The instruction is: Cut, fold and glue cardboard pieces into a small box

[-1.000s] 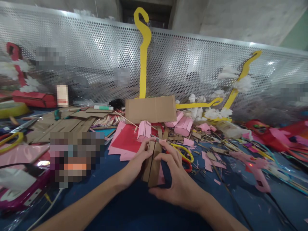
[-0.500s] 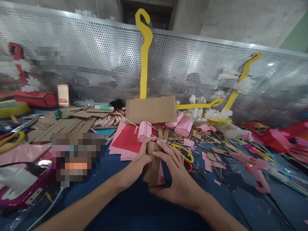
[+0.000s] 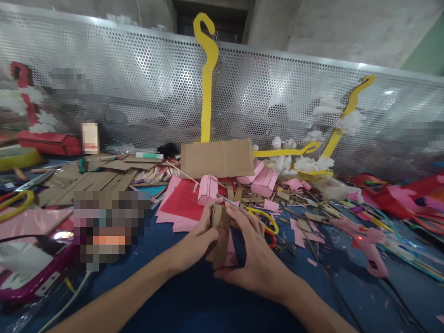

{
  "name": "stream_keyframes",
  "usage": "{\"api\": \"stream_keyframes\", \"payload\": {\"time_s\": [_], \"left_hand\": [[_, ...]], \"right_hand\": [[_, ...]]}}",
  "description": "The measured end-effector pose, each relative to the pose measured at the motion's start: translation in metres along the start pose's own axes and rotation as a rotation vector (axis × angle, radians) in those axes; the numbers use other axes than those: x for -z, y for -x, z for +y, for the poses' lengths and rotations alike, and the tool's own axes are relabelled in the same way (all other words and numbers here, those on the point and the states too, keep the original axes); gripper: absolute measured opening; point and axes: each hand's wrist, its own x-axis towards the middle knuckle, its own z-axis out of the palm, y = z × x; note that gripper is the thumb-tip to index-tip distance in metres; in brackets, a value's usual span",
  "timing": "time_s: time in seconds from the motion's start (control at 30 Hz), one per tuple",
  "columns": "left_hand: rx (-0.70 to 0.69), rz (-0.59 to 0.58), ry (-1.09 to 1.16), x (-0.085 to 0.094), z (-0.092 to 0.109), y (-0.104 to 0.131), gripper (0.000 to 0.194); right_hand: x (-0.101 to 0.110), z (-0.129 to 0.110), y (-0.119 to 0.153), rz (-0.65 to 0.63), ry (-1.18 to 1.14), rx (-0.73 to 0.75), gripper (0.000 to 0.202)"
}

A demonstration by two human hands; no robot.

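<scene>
Both hands hold a narrow folded cardboard piece (image 3: 221, 240) low over the blue table, its long side running toward me. My left hand (image 3: 204, 226) grips its left side and far end, fingers wrapped round it. My right hand (image 3: 253, 249) has its fingertips at the far right edge and its thumb at the near end. Some pink paper shows on the piece's right side, partly hidden by my right hand. Beyond the hands stands a small pink paper box (image 3: 207, 188), beside red sheets (image 3: 183, 199) and under a brown cardboard panel (image 3: 218, 158).
Yellow-handled scissors (image 3: 268, 219) lie just right of my hands. A pink glue gun (image 3: 364, 240) with a cable rests at the right. A purple power strip (image 3: 38, 282) sits at the lower left. Yellow hook shapes (image 3: 207, 83) rise before a perforated metal screen (image 3: 138, 69).
My right fingers have shifted up along the far right edge of the cardboard piece, showing more of its top. The left hand is nearly unchanged.
</scene>
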Motion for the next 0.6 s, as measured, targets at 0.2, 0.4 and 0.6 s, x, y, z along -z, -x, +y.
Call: {"api": "stream_keyframes", "payload": {"time_s": [0.2, 0.4, 0.6], "left_hand": [[0.038, -0.002, -0.008, 0.0017, -0.0023, 0.0008, 0.069], [-0.031, 0.053, -0.061, -0.0041, 0.0034, -0.0009, 0.044], [0.019, 0.35, -0.1, 0.0016, 0.0063, -0.0062, 0.049]], "right_hand": [[-0.0009, 0.0021, 0.0009, -0.014, 0.018, 0.042, 0.12], [-0.0034, 0.0034, -0.0004, -0.024, 0.061, 0.075, 0.115], [-0.0033, 0.0039, 0.0012, -0.041, -0.012, -0.007, 0.118]]}}
